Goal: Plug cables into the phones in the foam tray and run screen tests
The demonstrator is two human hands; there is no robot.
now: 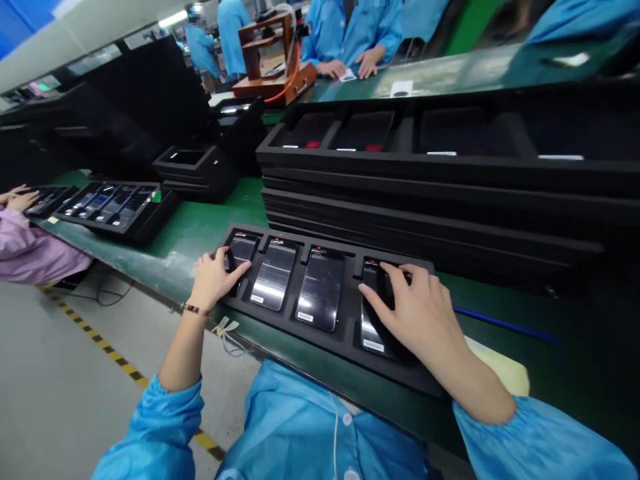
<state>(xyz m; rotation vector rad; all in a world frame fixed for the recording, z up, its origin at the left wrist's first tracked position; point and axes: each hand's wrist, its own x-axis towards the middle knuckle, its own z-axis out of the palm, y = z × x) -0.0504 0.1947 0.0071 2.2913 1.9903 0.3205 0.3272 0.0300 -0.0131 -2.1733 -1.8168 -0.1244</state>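
In front of me on the bench lies a black foam tray [270,318] with slots holding dark glossy phone-like screens. My left hand [213,277] is at the tray's left end, thumb and fingers apart, touching or just over the leftmost screen [244,247]. Over the rightmost screen [373,327] rests my right hand [423,303], its thumb near the screen's left side and its fingers spread towards the top; the palm hides part of it. Between the hands lie two uncovered screens, one left of centre [274,273] and one right of centre [320,288], each with a white label.
A tall stack of black trays [350,193] stands right behind my tray. Another tray of screens [113,205] lies to the left, near a person in a pink sleeve [30,247]. A blue stick [505,323] and yellow sheet [500,367] lie right. Across, a co-worker's hands [350,67] rest on the bench.
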